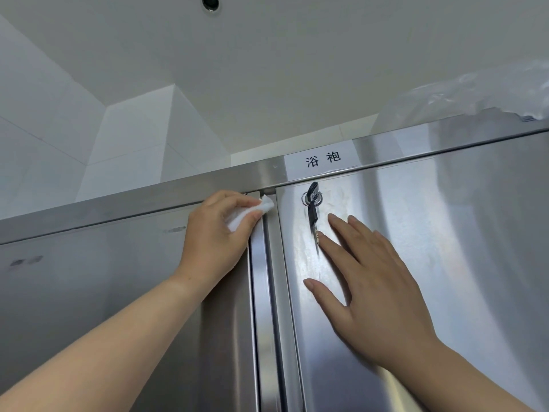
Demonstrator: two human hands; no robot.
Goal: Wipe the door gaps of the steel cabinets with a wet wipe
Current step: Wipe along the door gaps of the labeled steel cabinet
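Note:
Two steel cabinet doors fill the view, a left door (104, 292) and a right door (445, 248), with a vertical gap (266, 292) between them. My left hand (214, 230) grips a white wet wipe (246, 217) and holds it against the top of that gap, just under the top rail (148, 203). My right hand (377, 281) lies flat on the right door with fingers spread. Its fingertips are next to a black key (312, 209) that hangs from the lock.
A white paper label (322, 159) with two printed characters sticks on the top rail above the lock. Clear plastic wrap (481, 93) lies on the cabinet top at the right. White tiled wall and ceiling are above.

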